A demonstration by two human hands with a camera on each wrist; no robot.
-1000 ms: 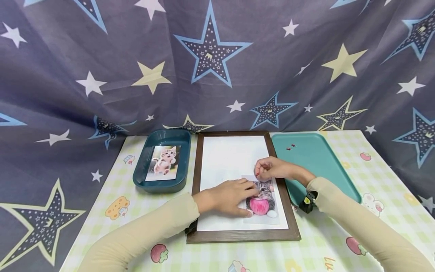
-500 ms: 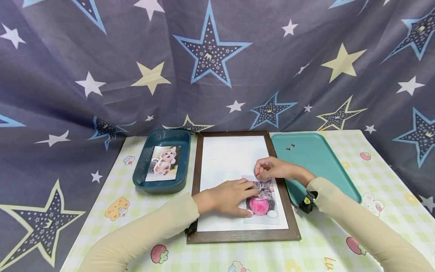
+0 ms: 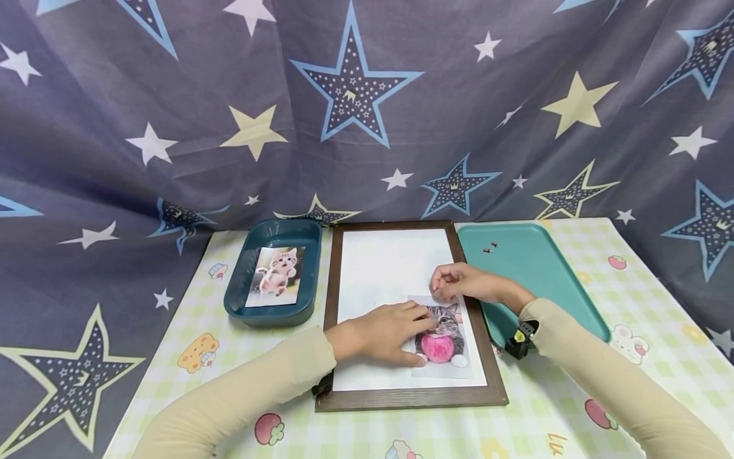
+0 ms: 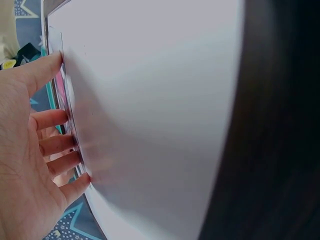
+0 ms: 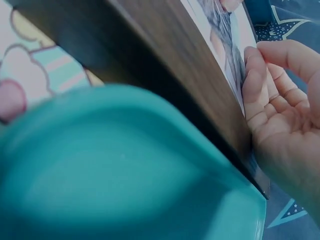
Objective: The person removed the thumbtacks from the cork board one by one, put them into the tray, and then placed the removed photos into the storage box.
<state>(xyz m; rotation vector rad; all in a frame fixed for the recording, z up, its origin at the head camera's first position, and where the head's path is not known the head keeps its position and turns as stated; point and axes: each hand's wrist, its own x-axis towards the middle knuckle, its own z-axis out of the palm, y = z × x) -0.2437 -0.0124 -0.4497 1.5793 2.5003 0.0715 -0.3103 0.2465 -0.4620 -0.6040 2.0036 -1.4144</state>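
Note:
A white board [image 3: 390,264] in a brown wooden frame lies on the table. On its lower right part is a photo [image 3: 439,349] of a grey tabby kitten with a pink ball. My left hand [image 3: 391,333] rests flat over the photo's left side, fingers spread; in the left wrist view this hand [image 4: 30,150] presses with its fingertips. At the photo's top edge, my right hand [image 3: 467,283] pinches a red push pin between thumb and index finger, the pin mostly hidden. The right wrist view shows that hand's fingertips [image 5: 251,51] close against the photo.
Left of the board stands a dark blue bin [image 3: 235,299] with another kitten photo [image 3: 277,275] in it. To the right, a teal tray [image 3: 539,280] carries two red push pins [image 3: 488,250], partly under my right forearm. A starry curtain [image 3: 367,172] hangs behind the checked tablecloth [image 3: 195,389].
My right hand has shifted very slightly up and right at the photo's top edge, and less red shows at its fingertips. The left hand and the photo have stayed put.

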